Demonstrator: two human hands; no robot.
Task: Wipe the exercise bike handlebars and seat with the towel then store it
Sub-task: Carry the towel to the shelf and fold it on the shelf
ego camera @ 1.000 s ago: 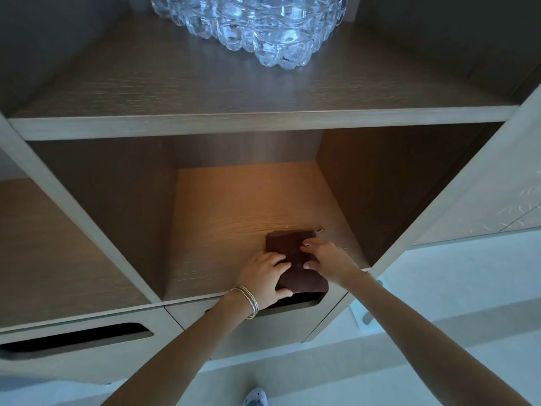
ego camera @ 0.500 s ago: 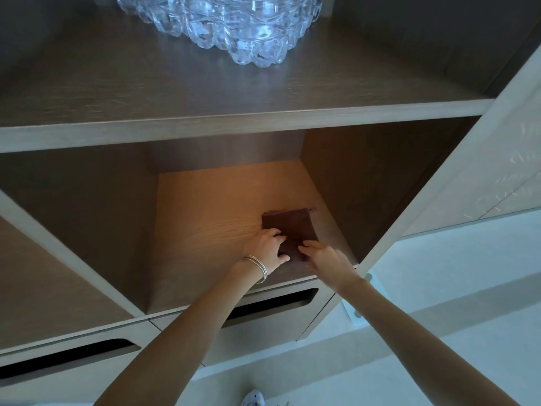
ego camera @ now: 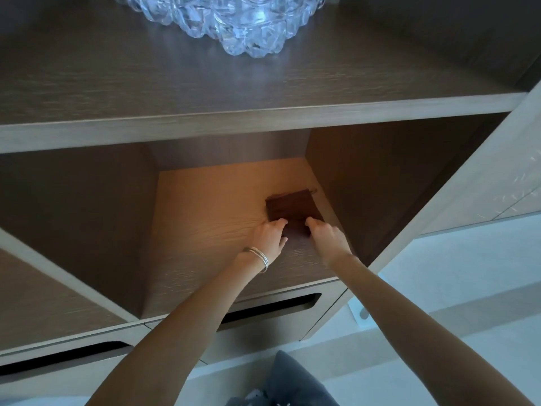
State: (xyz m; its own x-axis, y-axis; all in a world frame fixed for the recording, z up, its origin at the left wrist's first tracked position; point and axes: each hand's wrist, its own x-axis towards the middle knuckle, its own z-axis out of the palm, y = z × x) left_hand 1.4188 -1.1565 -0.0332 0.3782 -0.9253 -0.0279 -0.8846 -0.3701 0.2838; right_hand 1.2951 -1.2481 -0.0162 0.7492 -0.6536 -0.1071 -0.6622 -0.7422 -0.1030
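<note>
A folded dark brown towel (ego camera: pixel 292 205) lies on the lit floor of a wooden cubby (ego camera: pixel 210 206), toward its right wall. My left hand (ego camera: pixel 269 235), with thin bangles at the wrist, has curled fingers on the towel's near left corner, and its thumb is at the near edge. Curled fingers of my right hand (ego camera: pixel 328 234) hold the near right edge. Both forearms reach in over the cubby's front lip. No exercise bike is in view.
A clear faceted glass bowl (ego camera: pixel 234 22) stands on the shelf above (ego camera: pixel 175 83). Drawers with dark slot handles (ego camera: pixel 269 309) sit below the cubby. A pale panel (ego camera: pixel 483 177) rises at the right, and another cubby opens at the left.
Both hands have slid the towel from the cubby's front lip deeper inside, toward the right wall. The camera has moved closer and lower.
</note>
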